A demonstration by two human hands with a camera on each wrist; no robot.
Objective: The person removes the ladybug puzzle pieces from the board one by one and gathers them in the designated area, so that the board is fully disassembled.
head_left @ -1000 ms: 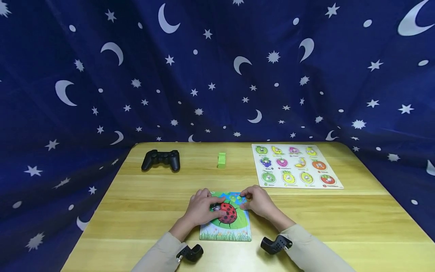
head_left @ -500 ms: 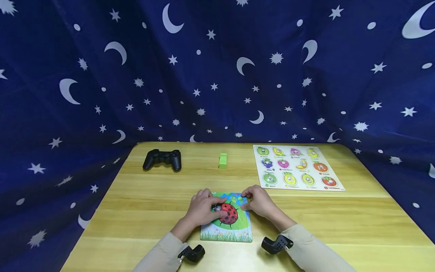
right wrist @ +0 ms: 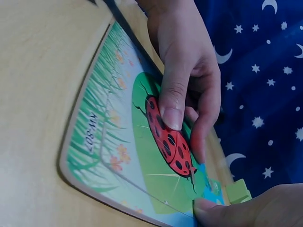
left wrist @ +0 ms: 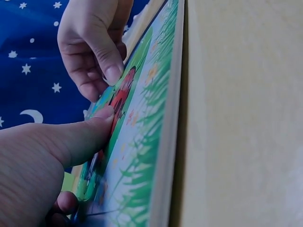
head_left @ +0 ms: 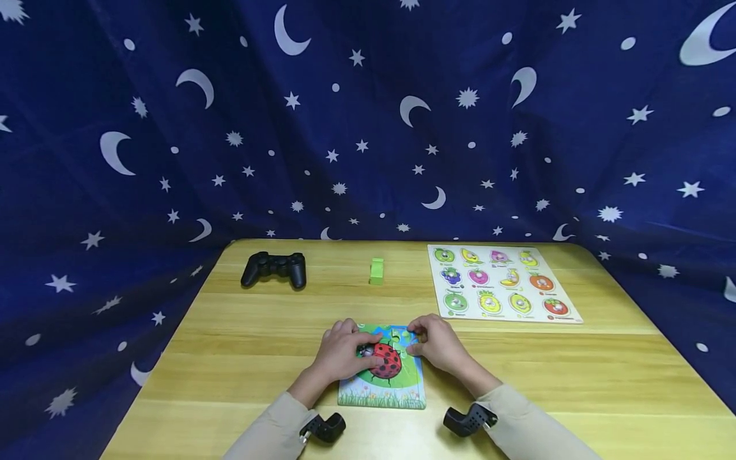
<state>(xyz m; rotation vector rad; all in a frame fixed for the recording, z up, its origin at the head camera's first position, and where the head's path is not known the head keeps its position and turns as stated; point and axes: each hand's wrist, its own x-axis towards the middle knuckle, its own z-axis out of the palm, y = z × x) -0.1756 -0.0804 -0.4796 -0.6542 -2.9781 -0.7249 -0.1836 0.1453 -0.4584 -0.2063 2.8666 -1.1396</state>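
While the ladybug puzzle [head_left: 382, 383] is laid flat on the wooden table [head_left: 276, 332], it is flanked by both hands, and a small change is shown near its far right corner. Half a second ago, blue and green printing was seen there without a clear break; now a pale, jagged outline [head_left: 395, 337] is shown between the hands. By this, a piece is judged to have been tilted or shifted out of flush, so the work at that corner is probably unfinished; whether it is being lifted out or fitted in cannot be told.

By the left hand [head_left: 340, 354], placed at the puzzle's left side, nothing is clenched: the thumb [right wrist: 173, 113] is pressed on the printed ladybug [right wrist: 165, 149], and the index finger is laid across the board. The right hand [head_left: 439, 342] is set at the puzzle's far right corner, its thumb touching the edge; whether a piece is pinched there cannot be told.

Beyond the puzzle, a green block [head_left: 376, 273] is placed roughly straight ahead, a black game controller [head_left: 274, 263] to the left, and a fruit board [head_left: 493, 279] to the right.
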